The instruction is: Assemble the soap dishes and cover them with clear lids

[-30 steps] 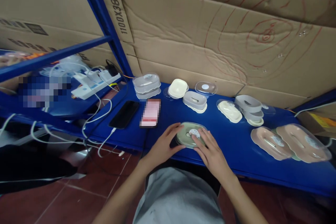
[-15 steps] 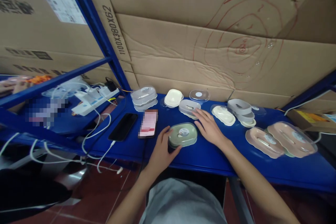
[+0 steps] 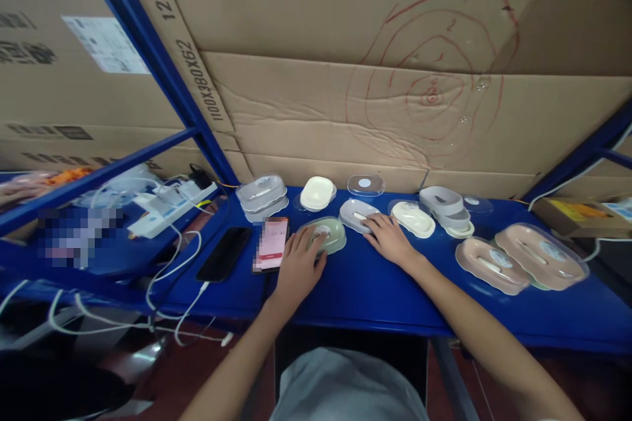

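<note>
My left hand lies on top of a green oval lidded box on the blue shelf, fingers spread over its lid. My right hand reaches to a grey oval box just right of it, its fingers curled on that box's near edge. A cream box sits right beside this hand.
Along the back stand a clear-lidded grey stack, a cream dish, a clear lid, a grey stack and pink boxes. Two phones lie at left, near a power strip and cables. Cardboard walls the back.
My left hand has pushed the green box away from the front edge, back towards the row. My right hand left the green box and reached to the grey one.
</note>
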`<control>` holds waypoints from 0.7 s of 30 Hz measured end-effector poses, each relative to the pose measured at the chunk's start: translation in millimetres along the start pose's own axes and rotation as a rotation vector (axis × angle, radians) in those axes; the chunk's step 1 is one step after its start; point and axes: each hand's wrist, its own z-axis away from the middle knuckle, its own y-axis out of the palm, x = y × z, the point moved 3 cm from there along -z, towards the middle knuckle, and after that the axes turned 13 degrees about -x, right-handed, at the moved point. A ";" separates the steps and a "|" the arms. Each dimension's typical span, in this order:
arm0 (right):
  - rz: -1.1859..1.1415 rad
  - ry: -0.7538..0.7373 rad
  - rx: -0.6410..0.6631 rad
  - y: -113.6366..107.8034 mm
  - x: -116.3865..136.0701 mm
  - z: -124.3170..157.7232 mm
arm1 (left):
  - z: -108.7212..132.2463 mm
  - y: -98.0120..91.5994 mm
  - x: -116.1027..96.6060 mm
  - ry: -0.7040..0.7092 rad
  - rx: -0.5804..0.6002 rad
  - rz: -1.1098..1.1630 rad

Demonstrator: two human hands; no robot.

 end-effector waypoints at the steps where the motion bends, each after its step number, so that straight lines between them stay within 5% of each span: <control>1: -0.009 -0.001 0.003 -1.8 -1.9 3.3 | -7.3 3.8 2.1 -0.013 0.014 -0.036; 14: -0.137 0.043 0.008 -16.3 -12.3 14.1 | -45.0 12.9 -7.2 -0.055 0.054 -0.189; 21: -0.272 -0.065 0.025 -39.7 3.8 11.7 | -9.0 13.6 -48.5 0.175 0.167 0.220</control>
